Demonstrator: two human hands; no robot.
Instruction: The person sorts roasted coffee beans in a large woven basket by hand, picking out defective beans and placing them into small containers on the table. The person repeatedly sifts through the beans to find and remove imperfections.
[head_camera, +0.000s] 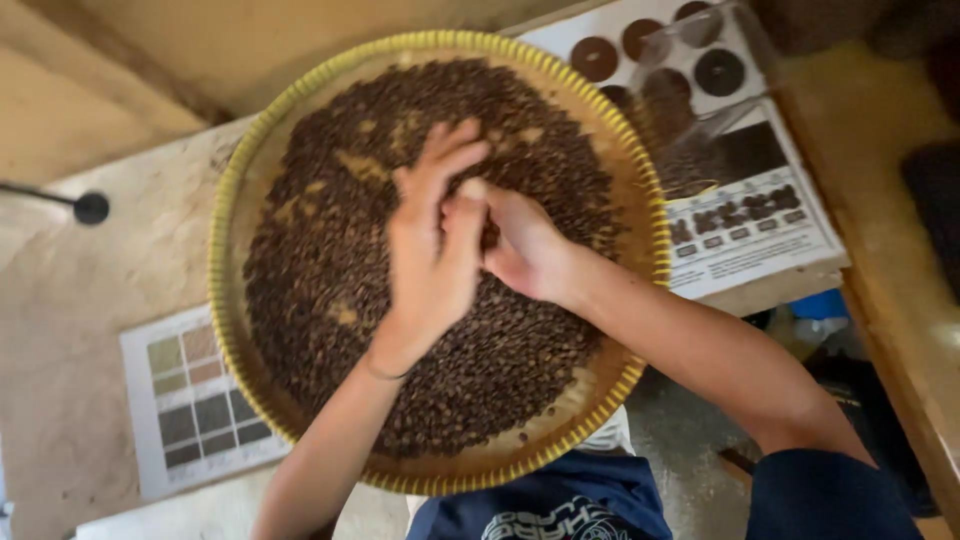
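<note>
Both hands meet over the middle of the tray: right hand (525, 245) has a narrow pinching grip down in the coffee beans (330, 250), left hand (432, 245) fingers loosely spread, can't tell if it's holding any. Beans are dark brown, spread flat across the round woven tray (225, 215) with its yellow rim, sitting on the tabletop (70, 300) between a colour chart (190, 400) and a printed sheet (750, 215).

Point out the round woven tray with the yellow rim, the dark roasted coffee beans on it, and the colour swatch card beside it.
Round woven tray with yellow rim (222, 200), head view, on its left rim.
Dark roasted coffee beans (310, 290), head view, mid-heap, left of the hands.
Colour swatch card (190, 410), head view, on its grid of squares.
</note>
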